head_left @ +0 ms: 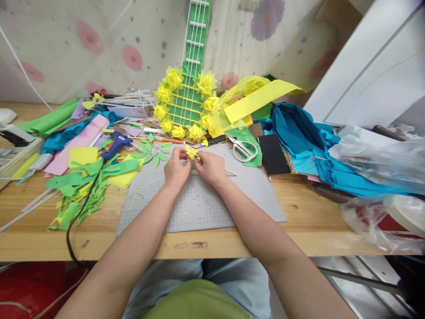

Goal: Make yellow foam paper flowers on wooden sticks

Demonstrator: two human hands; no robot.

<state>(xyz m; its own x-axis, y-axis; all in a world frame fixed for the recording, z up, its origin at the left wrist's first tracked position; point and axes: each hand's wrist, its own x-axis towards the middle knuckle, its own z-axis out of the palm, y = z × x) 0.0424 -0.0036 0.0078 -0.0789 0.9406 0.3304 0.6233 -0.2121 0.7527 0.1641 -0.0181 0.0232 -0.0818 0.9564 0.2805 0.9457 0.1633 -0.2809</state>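
Over the grey cutting mat (199, 208), near its far edge, both hands meet on a small yellow paper flower (192, 152). The left hand (175, 170) pinches the flower's near left side between thumb and fingers, and the right hand (210, 167) pinches its right side the same way, fingertips almost touching. A thin wooden stick (230, 171) runs out from under the right hand across the mat. Just beyond the hands stands a green paper guitar (192, 95) ringed with yellow flowers. White-handled scissors (244, 149) lie to the right on green paper, beside a black phone (273, 154). To the left, a blue glue gun (117, 144) rests among green and yellow paper scraps (83, 186), with cut green leaves (153, 155) close to the left hand.
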